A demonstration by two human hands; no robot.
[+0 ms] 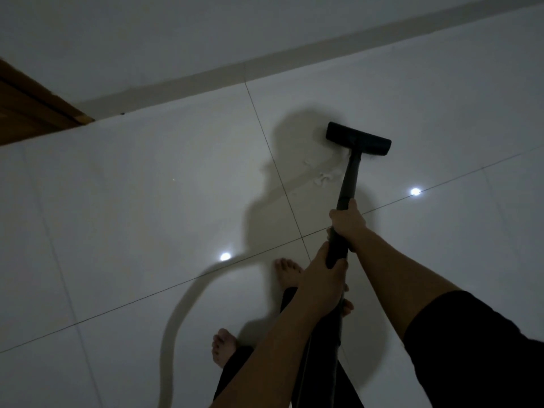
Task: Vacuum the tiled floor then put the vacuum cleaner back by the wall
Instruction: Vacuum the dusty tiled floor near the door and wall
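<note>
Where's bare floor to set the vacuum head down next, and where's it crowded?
Free: the pale tiles right of the black vacuum floor head, up to the grey skirting; also the wide left tiles between the brown wooden door frame and pale curved hose. Crowded: white scraps beside the black vacuum wand, and bare feet below.

Vacuum cleaner: wide black floor head (358,139), flat on the tiled floor (117,231), set crosswise on a dark straight wand (348,178) slanting back toward the person; right hand (348,225) grips the wand nearer the head, left hand (321,278) grips it just behind. Tiled floor: large glossy white tiles, thin dark grout lines, two bright light reflections; small white scraps (322,179) lie just beside the wand, near the head. Wall (176,39): pale, plain, grey skirting band (206,83) at its foot; floor head near it, not touching.
</note>
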